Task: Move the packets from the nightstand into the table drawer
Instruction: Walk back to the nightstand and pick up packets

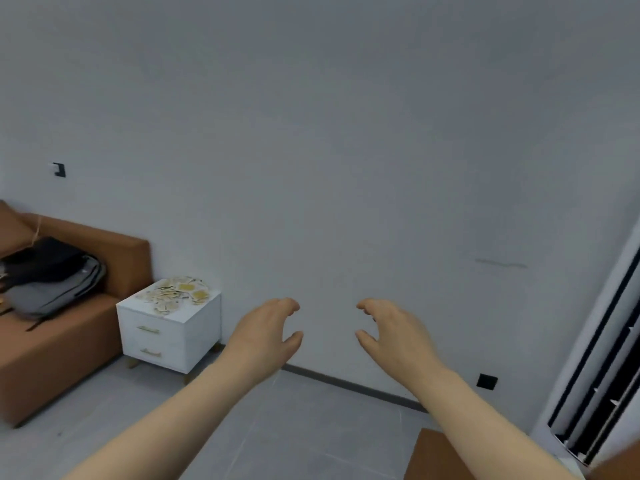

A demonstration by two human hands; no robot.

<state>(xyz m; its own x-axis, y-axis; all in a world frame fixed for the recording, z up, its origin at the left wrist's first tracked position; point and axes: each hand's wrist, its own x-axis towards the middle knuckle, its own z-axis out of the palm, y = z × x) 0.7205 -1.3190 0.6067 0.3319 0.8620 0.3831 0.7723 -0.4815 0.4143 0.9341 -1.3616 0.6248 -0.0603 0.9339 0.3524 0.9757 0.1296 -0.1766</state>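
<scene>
Empty, fingers loosely curled: left hand [266,327] and right hand [391,332], hovering apart in mid-air. Well off to the left, packets [180,294] heaped across the nightstand [169,336] top beside the sofa [117,258]. Best to step close first, then gather from the front edge with both.

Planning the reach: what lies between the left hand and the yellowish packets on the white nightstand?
Nothing: the head view shows only grey wall between the left hand and the yellowish packets on the white nightstand.
</scene>
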